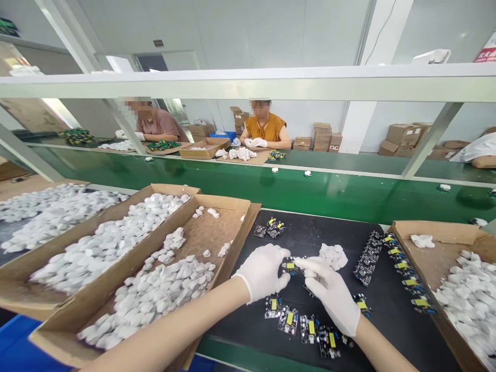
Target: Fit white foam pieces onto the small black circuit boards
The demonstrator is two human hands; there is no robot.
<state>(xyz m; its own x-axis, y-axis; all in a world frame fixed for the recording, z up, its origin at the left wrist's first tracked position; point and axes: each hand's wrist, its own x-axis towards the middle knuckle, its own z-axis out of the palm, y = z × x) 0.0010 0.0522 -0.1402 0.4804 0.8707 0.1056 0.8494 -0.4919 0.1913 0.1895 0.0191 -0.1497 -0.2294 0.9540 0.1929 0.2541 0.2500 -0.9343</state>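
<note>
In the head view, a small circuit board [290,265] with a yellow block lies between my two white-gloved hands over the black mat. My left hand [264,273] grips it from the left, fingertips behind and thumb in front. From the right, my right hand [333,292] closes its fingertips on the board's edge, partly hiding it. Just beyond my right hand sits a pile of white rounded pieces [333,256]. Nearer me, several similar boards [289,320] form a slanting row. Part of another board [362,305] shows beside my right wrist.
Cardboard trays of white pieces stand left [232,268] and right [418,227]. A block of dark boards [368,258] and a column of yellow-block boards [403,266] line the mat's right. Beyond runs a green conveyor [232,181]; co-workers [267,129] sit across it.
</note>
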